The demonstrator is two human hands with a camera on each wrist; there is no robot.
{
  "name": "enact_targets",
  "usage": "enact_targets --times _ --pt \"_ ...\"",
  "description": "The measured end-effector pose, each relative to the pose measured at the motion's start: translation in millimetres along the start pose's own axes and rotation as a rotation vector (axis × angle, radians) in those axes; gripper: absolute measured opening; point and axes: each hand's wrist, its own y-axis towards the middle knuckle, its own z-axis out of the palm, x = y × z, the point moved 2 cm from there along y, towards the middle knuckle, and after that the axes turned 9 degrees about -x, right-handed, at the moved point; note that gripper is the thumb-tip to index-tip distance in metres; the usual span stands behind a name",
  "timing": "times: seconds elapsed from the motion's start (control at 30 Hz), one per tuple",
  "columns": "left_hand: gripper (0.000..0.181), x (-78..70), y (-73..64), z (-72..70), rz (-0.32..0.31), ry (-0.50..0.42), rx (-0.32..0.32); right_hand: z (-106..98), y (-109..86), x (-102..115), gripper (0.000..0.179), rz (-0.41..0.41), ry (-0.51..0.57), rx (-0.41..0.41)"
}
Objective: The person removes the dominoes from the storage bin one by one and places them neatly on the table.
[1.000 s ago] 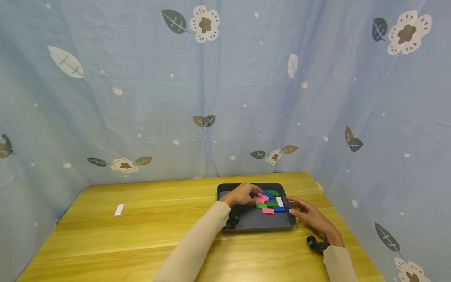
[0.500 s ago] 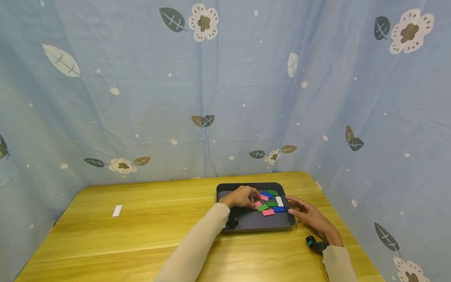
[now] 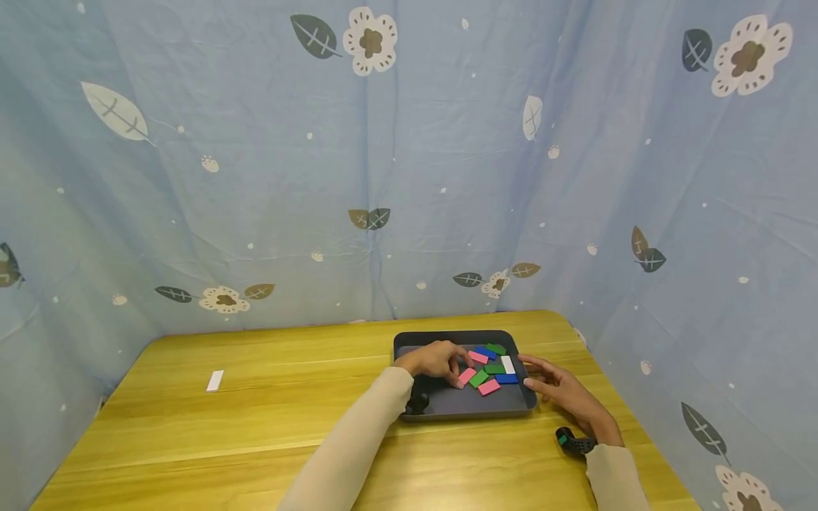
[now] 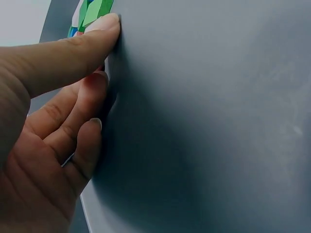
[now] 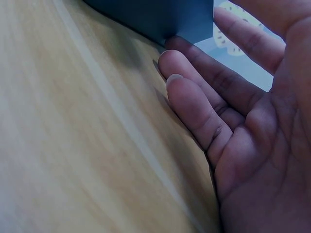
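Inside the dark grey tray (image 3: pixel 473 404), my left hand (image 3: pixel 437 360) has its thumb and index finger apart at either end of a pink domino-like block (image 3: pixel 466 377). The left wrist view shows its thumb (image 4: pixel 99 36) stretched toward a green block (image 4: pixel 97 12), the other fingers loosely bent close to the tray floor. Another green block (image 3: pixel 478 378) and a second pink block (image 3: pixel 489 387) lie just right of the hand. My right hand (image 3: pixel 565 392) rests with relaxed, parted fingers at the tray's right wall; its lower fingers (image 5: pixel 187 104) lie along the tabletop.
More flat blocks lie toward the tray's right end, among them a white block (image 3: pixel 508 365) and a blue block (image 3: pixel 506 379). A lone white block (image 3: pixel 215 380) lies on the wooden table (image 3: pixel 287 411) at the left. A patterned curtain (image 3: pixel 307 177) hangs behind.
The pink block at my left hand has slid slightly toward me and come into fuller view. The nearby green and pink blocks have shifted and turned. My right hand stays put.
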Motion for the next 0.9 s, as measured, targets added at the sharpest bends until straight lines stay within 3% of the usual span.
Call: enact_targets --times 0.23,0.6,0.9 --pt "0.041 1.5 -5.7 -0.1 -0.028 -0.017 -0.014 1 1.3 1 0.059 -0.01 0.001 0.008" --pt "0.038 -2.3 -9.5 -2.8 0.009 0.046 -0.048 2 -2.2 4 0.058 0.022 0.014 -0.005" --pt "0.042 -5.2 -16.2 -7.2 0.015 0.008 -0.097 1 -2.5 2 0.057 0.027 0.006 -0.006"
